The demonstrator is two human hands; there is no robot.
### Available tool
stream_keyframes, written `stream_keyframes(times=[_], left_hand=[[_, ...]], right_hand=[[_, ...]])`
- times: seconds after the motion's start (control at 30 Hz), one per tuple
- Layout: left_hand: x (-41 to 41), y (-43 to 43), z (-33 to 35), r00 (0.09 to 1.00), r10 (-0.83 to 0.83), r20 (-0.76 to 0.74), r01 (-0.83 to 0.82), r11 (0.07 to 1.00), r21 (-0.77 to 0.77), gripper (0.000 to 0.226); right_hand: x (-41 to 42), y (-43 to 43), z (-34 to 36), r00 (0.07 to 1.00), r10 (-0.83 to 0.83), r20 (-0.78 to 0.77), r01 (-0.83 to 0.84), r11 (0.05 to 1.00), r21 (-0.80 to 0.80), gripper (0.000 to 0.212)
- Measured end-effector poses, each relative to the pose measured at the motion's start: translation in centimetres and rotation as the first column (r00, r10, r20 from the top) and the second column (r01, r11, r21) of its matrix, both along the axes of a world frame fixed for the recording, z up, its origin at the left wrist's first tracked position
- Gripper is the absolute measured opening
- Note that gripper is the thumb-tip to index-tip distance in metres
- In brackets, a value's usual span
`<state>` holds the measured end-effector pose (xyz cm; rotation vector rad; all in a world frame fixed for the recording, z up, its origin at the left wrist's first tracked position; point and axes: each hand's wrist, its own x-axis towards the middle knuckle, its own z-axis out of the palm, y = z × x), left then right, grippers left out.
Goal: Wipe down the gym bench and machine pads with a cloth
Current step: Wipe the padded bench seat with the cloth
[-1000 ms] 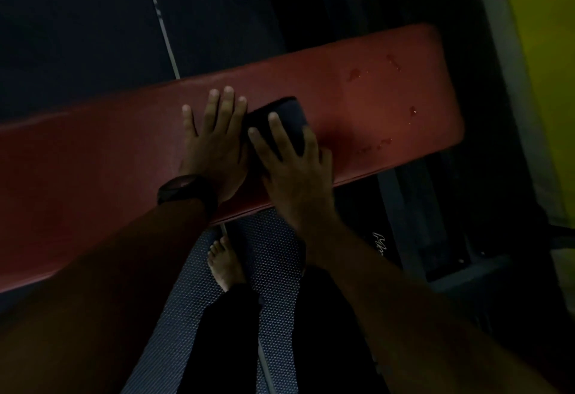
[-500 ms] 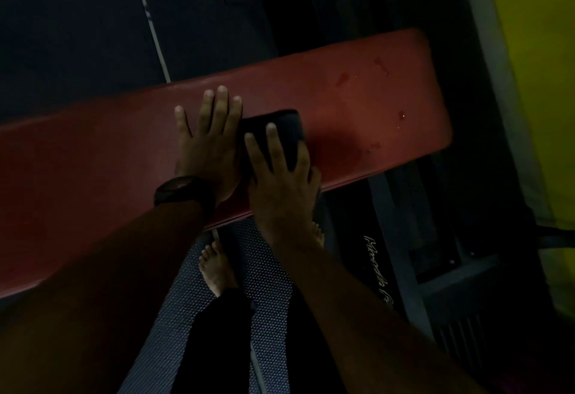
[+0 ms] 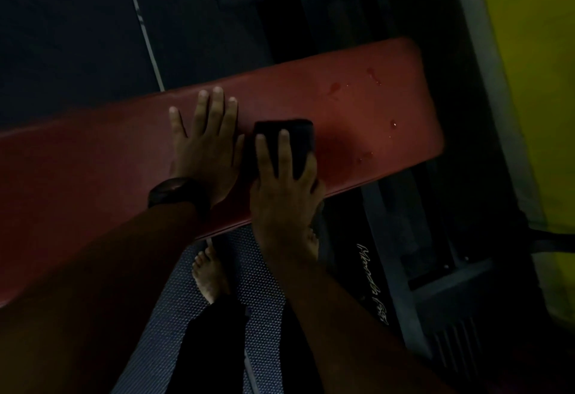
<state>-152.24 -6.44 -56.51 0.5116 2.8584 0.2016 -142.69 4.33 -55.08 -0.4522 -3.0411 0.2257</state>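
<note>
Setting: a dim gym seen from above, with dark floor mats (image 3: 62, 35) on the far side and a yellow wall (image 3: 529, 82) at the right edge.
Bench: a long red padded bench (image 3: 93, 169) runs from near left to far right across the view. The person stands at its near side, within reach of the whole width.
Frame: a dark metal bench frame (image 3: 389, 253) shows below the pad's right end, with pale lettering too blurred to read.
Standing mat: a grey textured mat (image 3: 255, 269) lies under the person's bare foot (image 3: 208, 275).
Left hand: the left hand (image 3: 207, 144) lies wide and flat on the pad, fingers straight and spread. It holds nothing and seems to be bracing the person's weight.
Right hand: the right hand (image 3: 283, 182) is just right of the left, fingers laid straight over the cloth and pressing it down. The thumb is hidden.
Cloth: a dark folded cloth (image 3: 286, 135) sits on the pad's middle, under the right fingers and touching the surface. Folded small, it likely takes firm pressure.
Watch: a dark wristwatch (image 3: 177, 191) is on the left wrist.
Droplets: small wet spots (image 3: 393, 124) glint on the pad right of the cloth, apart from it. That end looks not yet wiped.
Stage: bench wiping under way, with the right end judged to be next.
</note>
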Motion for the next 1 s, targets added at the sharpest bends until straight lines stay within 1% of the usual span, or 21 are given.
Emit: stream_keyframes(times=[0.07,0.1,0.13,0.17,0.23,0.3,0.33,0.37,0.43,0.53,0.6,0.63,0.67,0.7,0.73,0.8,0.83,0.87,0.9,0.97,1.0], left_hand=[[-0.3,0.4,0.1,1.0,0.015,0.002,-0.015,1.0,0.006,0.068],[-0.4,0.6,0.1,0.999,0.034,0.004,-0.034,0.999,0.007,0.067],[-0.5,0.9,0.1,0.999,0.046,0.005,-0.046,0.999,0.008,0.065],[-0.7,1.1,0.2,0.999,0.05,0.006,-0.05,0.999,0.007,0.065],[-0.9,1.4,0.1,0.999,0.049,0.013,-0.049,0.999,0.0,0.065],[-1.0,1.4,0.0,0.999,0.05,0.01,-0.05,0.999,-0.013,0.067],[-1.0,1.4,-0.1,0.999,0.05,0.005,-0.05,0.999,-0.02,0.068],[-1.0,1.3,-0.1,0.999,0.049,0.005,-0.048,0.998,-0.028,0.069],[-1.0,1.4,-0.1,0.999,0.046,0.013,-0.046,0.999,-0.027,0.068],[-1.3,1.6,0.0,0.999,0.04,0.01,-0.039,0.999,-0.022,0.066],[-1.8,1.8,0.1,1.0,0.022,-0.001,-0.022,0.999,-0.034,0.066],[-2.0,2.1,0.0,1.0,0.019,0.004,-0.019,0.999,-0.037,0.065],[-2.2,2.3,0.0,1.0,0.025,0.009,-0.025,0.999,-0.033,0.065],[-2.3,2.6,0.1,0.999,0.034,0.013,-0.033,0.999,-0.029,0.065],[-2.4,2.8,0.1,0.999,0.044,0.015,-0.043,0.999,-0.026,0.065],[-2.5,3.1,0.1,0.998,0.063,0.013,-0.062,0.998,-0.021,0.065],[-2.5,3.3,0.0,0.997,0.071,0.015,-0.071,0.997,-0.022,0.066],[-2.5,3.4,-0.1,0.997,0.077,0.016,-0.077,0.997,-0.024,0.067],[-2.6,3.5,-0.1,0.997,0.079,0.013,-0.079,0.997,-0.026,0.067],[-2.6,3.7,-0.3,0.997,0.081,-0.003,-0.081,0.996,-0.023,0.067],[-2.5,3.7,-0.4,0.997,0.082,-0.011,-0.082,0.996,-0.021,0.067]], right_hand=[[-3.1,3.0,0.0,0.977,0.212,0.001,-0.211,0.974,0.08,0.059],[-4.4,4.8,0.0,0.958,0.285,0.023,-0.286,0.951,0.116,0.058],[-5.4,6.6,0.2,0.954,0.297,0.046,-0.301,0.944,0.134,0.059],[-5.9,8.0,0.4,0.97,0.233,0.068,-0.24,0.964,0.118,0.06],[-5.5,9.4,0.5,0.994,-0.08,0.074,0.078,0.997,0.029,0.063],[-3.9,7.7,0.4,0.906,-0.419,0.058,0.42,0.907,-0.01,0.067],[-3.1,6.1,0.4,0.871,-0.49,0.042,0.491,0.871,-0.011,0.067],[-2.5,4.4,0.4,0.868,-0.495,0.029,0.496,0.868,-0.022,0.068],[-1.7,2.0,0.4,0.928,-0.372,0.03,0.373,0.926,-0.06,0.069],[-3.1,3.5,0.1,1.0,-0.007,-0.012,0.006,1.0,-0.027,0.069],[-5.6,6.9,0.1,0.966,0.257,0.027,-0.258,0.963,0.078,0.066],[-6.8,8.7,0.3,0.943,0.327,0.067,-0.333,0.937,0.108,0.065],[-7.8,10.2,0.5,0.943,0.315,0.107,-0.326,0.94,0.106,0.064],[-8.4,11.4,0.6,0.968,0.214,0.131,-0.226,0.97,0.086,0.064],[-8.5,12.1,0.6,0.991,0.038,0.129,-0.045,0.998,0.052,0.065],[-8.0,11.3,0.6,0.949,-0.3,0.098,0.301,0.954,0.008,0.068],[-7.4,10.1,0.6,0.929,-0.363,0.07,0.363,0.932,0.015,0.068],[-6.9,8.8,0.6,0.938,-0.345,0.039,0.345,0.938,0.022,0.067],[-6.3,7.6,0.6,0.962,-0.273,0.021,0.272,0.962,0.023,0.066],[-5.9,6.6,0.3,0.999,0.015,0.029,-0.016,0.999,0.028,0.06],[-6.4,7.0,0.2,0.982,0.183,0.039,-0.185,0.982,0.037,0.059]])
